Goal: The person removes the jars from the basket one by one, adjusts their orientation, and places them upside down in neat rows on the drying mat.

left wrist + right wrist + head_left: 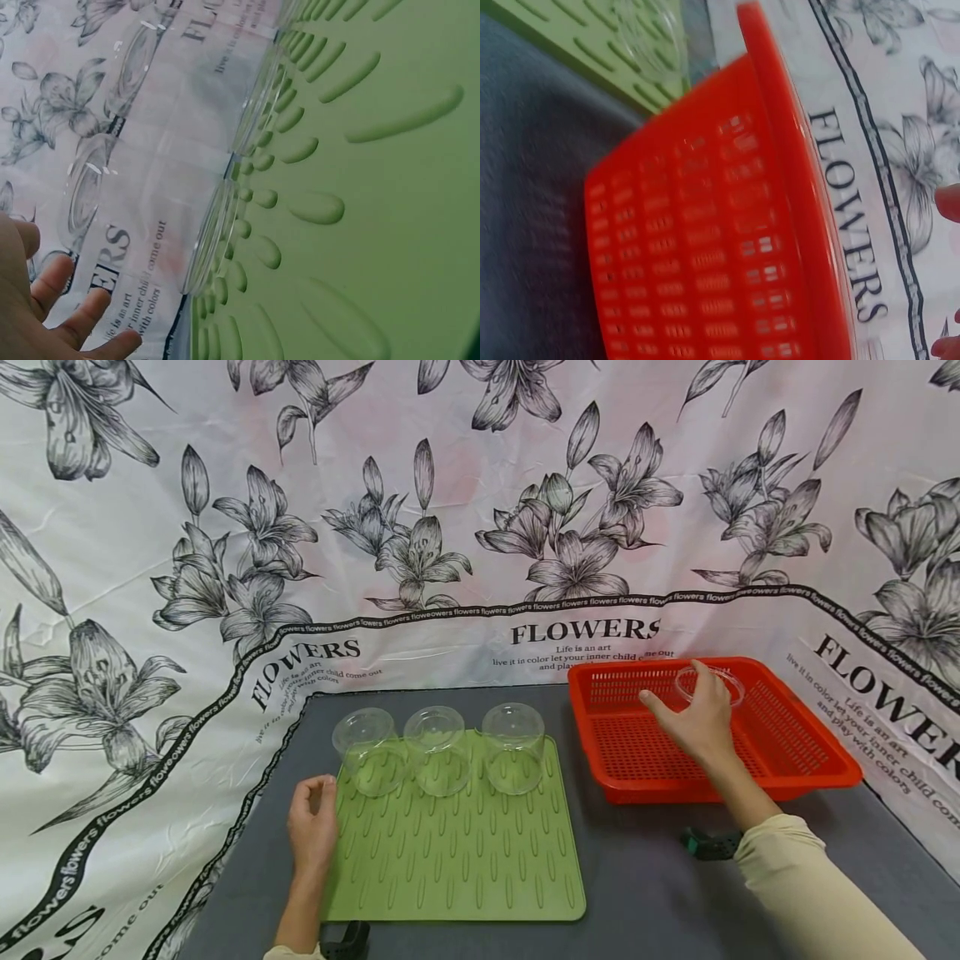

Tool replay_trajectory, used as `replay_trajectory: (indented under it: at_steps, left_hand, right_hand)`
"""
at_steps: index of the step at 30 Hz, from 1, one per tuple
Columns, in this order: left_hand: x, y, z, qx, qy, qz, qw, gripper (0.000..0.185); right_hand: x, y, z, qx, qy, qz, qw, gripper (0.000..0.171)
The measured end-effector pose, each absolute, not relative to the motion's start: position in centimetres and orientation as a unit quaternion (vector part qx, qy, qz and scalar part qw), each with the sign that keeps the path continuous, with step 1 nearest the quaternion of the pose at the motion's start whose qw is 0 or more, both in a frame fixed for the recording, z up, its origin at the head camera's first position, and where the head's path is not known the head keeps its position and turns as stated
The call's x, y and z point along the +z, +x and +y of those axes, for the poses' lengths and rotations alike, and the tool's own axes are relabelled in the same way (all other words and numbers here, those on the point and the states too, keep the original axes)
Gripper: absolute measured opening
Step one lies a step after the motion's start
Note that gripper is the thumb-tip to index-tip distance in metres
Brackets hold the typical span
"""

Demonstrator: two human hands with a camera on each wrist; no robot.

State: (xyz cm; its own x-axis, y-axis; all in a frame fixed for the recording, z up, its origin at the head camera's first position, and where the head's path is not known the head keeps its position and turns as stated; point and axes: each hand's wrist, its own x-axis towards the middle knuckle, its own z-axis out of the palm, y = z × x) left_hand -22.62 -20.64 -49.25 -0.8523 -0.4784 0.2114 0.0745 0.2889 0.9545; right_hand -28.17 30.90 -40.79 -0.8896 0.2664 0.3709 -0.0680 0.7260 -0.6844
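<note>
The right hand (693, 720) reaches into the red basket (810, 760), its fingers pinching a clear cup (709, 683). The left hand (313, 822) lies flat with loose fingers on the green mat (465, 868), perhaps to hold it steady. Three cups (438, 750) stand upside down there, likely to dry.
</note>
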Motion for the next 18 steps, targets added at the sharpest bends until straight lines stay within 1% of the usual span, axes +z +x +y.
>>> replay_trajectory:
  at_steps: [5,10,18]
  left_hand:
    - [-49.1,-22.5,-20.5,-0.580,0.127,-0.768,0.241,0.038]
    - [-49.0,-22.4,-20.5,-0.575,0.128,-0.773,0.237,0.039]
    - [-49.4,-22.4,-20.7,-0.573,0.125,-0.783,0.208,0.041]
  right_hand:
    - [-40.8,-28.4,32.5,0.358,-0.083,-0.903,0.223,0.099]
    - [-40.9,-28.7,33.9,0.348,-0.106,-0.909,0.205,0.107]
    - [-41.3,-29.2,36.1,0.347,-0.141,-0.912,0.166,0.119]
